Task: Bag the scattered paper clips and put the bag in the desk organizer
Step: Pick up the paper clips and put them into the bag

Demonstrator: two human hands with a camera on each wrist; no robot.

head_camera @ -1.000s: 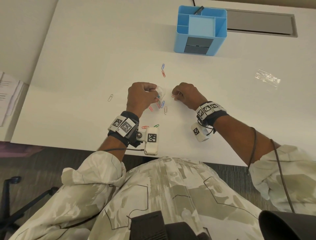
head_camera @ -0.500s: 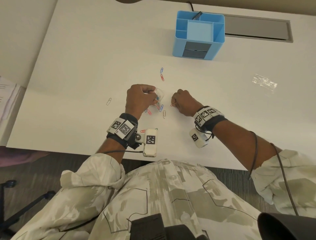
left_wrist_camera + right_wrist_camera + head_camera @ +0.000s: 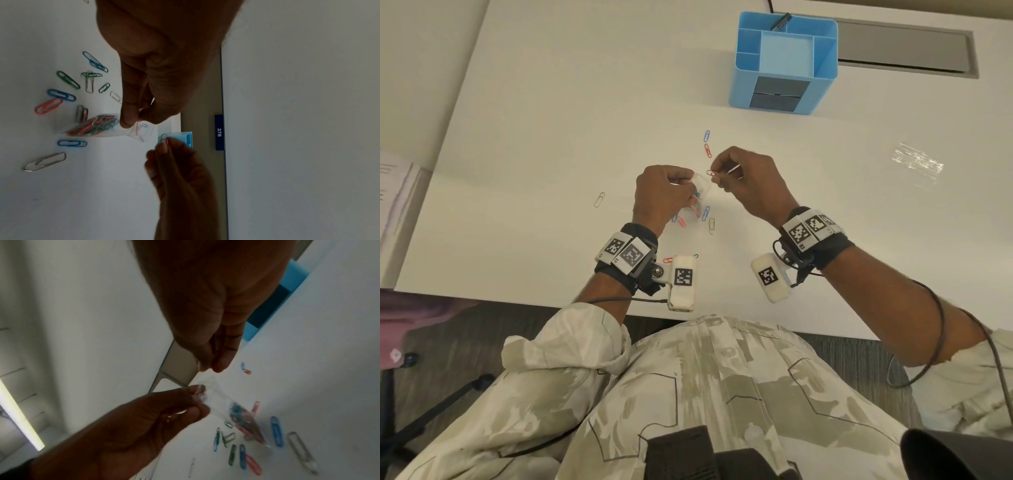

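We see a broad white table (image 3: pixel 551 137) filling most of the head view, with a grey recessed panel (image 3: pixel 904 51) set into its far edge. In front of that panel stands the blue desk organizer (image 3: pixel 784 92), upright and divided into several compartments, with a dark clip-like item (image 3: pixel 780 21) poking from a rear compartment. Well to the right lies a spare clear plastic bag (image 3: pixel 917 162), flat on the table. At the left border a stack of printed papers (image 3: pixel 393 192) shows beside the table.

Nearer to us, our left hand (image 3: pixel 661 198) is curled, thumb and finger pinching the mouth of a small clear bag (image 3: pixel 98 125) that hangs down toward the table and already holds a bunch of red, blue and green clips. Our right hand (image 3: pixel 750 181) hovers just beside it, thumb and forefinger pinching a single silver paper clip (image 3: pixel 711 173) close to the bag's mouth, the other fingers curled.

Loose paper clips lie scattered below and around the bag: a blue one (image 3: pixel 707 136) and a red one (image 3: pixel 708 150) toward the organizer, a silver one (image 3: pixel 599 199) apart to the left, another silver one (image 3: pixel 711 225) and a blue one (image 3: pixel 706 212) just right of the bag, and a red one (image 3: pixel 681 222) partly under the left hand. The left wrist view shows more green, blue and red ones (image 3: pixel 68 79) gathered by the bag.
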